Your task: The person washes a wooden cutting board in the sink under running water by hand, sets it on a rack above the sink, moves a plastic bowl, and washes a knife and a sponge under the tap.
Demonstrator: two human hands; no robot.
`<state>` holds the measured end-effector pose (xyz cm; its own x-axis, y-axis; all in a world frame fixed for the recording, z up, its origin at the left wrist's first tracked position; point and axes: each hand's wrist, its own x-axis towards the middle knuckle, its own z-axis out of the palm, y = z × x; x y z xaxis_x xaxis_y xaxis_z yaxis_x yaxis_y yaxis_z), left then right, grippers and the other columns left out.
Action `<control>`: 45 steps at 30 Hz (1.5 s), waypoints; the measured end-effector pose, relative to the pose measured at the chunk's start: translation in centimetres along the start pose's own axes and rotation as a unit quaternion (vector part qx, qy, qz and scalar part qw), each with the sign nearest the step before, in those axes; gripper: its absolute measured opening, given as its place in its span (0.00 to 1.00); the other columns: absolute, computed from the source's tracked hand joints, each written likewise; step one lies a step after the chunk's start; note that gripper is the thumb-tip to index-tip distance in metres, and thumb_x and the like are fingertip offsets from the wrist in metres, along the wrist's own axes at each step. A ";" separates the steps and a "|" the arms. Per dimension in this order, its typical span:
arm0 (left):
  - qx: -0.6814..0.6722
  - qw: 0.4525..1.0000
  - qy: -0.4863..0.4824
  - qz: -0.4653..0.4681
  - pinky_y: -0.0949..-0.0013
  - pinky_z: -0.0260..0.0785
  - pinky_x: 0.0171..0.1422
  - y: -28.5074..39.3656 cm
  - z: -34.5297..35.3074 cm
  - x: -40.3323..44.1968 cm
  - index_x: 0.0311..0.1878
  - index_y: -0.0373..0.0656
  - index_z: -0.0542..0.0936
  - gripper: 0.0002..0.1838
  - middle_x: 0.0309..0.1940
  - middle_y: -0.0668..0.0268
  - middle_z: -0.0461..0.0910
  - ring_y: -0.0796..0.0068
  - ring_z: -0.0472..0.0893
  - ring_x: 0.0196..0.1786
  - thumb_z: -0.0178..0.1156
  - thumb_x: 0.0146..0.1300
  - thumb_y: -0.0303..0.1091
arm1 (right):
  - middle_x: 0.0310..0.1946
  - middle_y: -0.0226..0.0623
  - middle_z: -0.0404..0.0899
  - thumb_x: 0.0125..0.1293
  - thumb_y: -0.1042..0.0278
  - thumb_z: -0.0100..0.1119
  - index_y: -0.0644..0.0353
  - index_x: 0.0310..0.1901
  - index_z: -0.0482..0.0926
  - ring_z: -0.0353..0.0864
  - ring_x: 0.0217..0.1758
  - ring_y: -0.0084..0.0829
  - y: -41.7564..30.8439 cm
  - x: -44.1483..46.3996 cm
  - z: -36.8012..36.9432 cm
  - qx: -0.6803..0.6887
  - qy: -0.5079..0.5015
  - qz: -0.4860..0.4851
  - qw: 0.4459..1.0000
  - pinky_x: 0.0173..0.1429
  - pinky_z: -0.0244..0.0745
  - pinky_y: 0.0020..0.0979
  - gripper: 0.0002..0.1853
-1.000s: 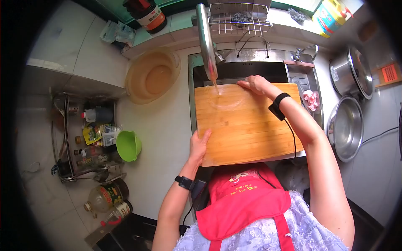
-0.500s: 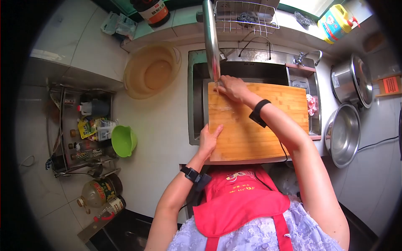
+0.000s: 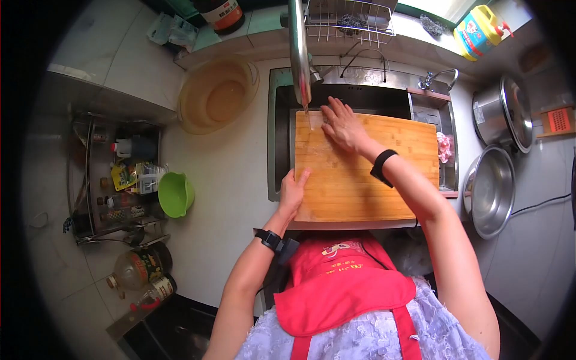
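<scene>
Head camera: where's that wooden board (image 3: 354, 186) lying?
Over the sink (image 3: 281, 150), with the faucet (image 3: 298, 60) running onto its far-left corner!
And the hands?
Left hand (image 3: 292, 193) is clamping its edge; right hand (image 3: 347, 127) is resting on top, fingers apart!

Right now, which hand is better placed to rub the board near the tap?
Probably the right hand: it rests open on the cutting board, beside the water falling from the tap. The left hand is occupied, holding the board's left edge.
</scene>
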<state>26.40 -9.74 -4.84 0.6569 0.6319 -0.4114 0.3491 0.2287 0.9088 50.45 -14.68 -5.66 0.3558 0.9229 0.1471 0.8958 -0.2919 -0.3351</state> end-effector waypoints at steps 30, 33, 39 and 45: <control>-0.122 0.976 -0.078 -0.161 0.59 0.62 0.69 -3.8 -1.9 12.6 0.70 0.37 0.66 0.44 0.68 0.56 0.69 0.63 0.68 0.69 0.47 0.68 0.68 | 0.76 0.47 0.53 0.72 0.60 0.47 0.58 0.72 0.61 0.49 0.80 0.46 -10.3 -7.4 2.7 0.046 -0.003 0.017 0.999 0.80 0.43 0.48 0.29; -0.022 0.991 -0.073 -0.113 0.59 0.62 0.68 0.1 -0.9 9.8 0.67 0.35 0.69 0.42 0.65 0.54 0.71 0.63 0.70 0.67 0.53 0.66 0.66 | 0.76 0.46 0.54 0.72 0.58 0.51 0.55 0.72 0.63 0.51 0.79 0.46 -8.4 -8.7 -0.1 0.139 -0.011 0.060 0.988 0.80 0.45 0.48 0.29; 0.237 0.963 0.119 -0.044 0.52 0.57 0.71 0.6 1.7 8.6 0.66 0.39 0.69 0.37 0.66 0.46 0.67 0.51 0.67 0.68 0.56 0.66 0.60 | 0.76 0.43 0.55 0.69 0.56 0.57 0.45 0.71 0.66 0.57 0.76 0.50 4.2 -20.2 -5.9 -0.162 0.122 0.287 0.936 0.78 0.51 0.47 0.29; 0.461 0.846 0.149 0.222 0.42 0.42 0.78 -0.1 6.7 6.2 0.74 0.54 0.64 0.31 0.76 0.52 0.54 0.49 0.50 0.79 0.51 0.70 0.53 | 0.68 0.53 0.61 0.66 0.40 0.58 0.37 0.77 0.53 0.65 0.69 0.53 8.0 -25.6 -5.0 -0.021 0.170 0.462 0.870 0.69 0.65 0.46 0.41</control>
<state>34.92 -10.78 -7.92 0.7103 0.6940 0.1176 0.5754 -0.6687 0.4708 49.86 -41.91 -7.51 0.9812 0.1635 0.1022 0.1917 -0.8857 -0.4229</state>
